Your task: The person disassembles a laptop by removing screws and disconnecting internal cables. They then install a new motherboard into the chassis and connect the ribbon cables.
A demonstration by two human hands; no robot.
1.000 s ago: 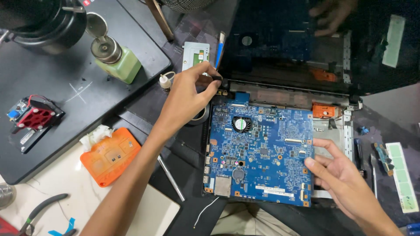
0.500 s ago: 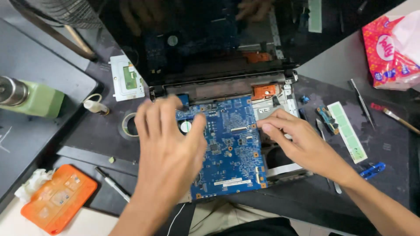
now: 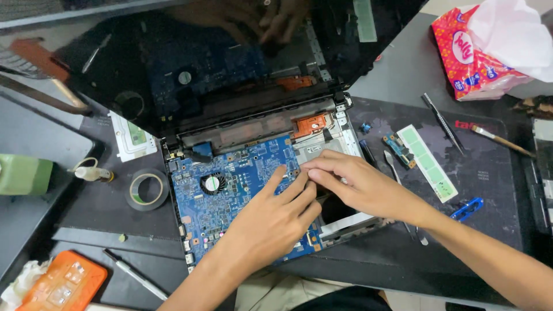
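The left hand (image 3: 276, 216) lies flat on the blue board (image 3: 230, 184) inside the open laptop, fingers spread, holding nothing. The right hand (image 3: 357, 184) pinches at the board's right edge; what it holds is hidden. Pushing hard could crack the board. Behind, the dark screen (image 3: 190, 69) could tip.

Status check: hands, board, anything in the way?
Both hands, left and right, bare, fingertips on blue board, right edge. Nothing gripped. Laptop open; no obstruction.
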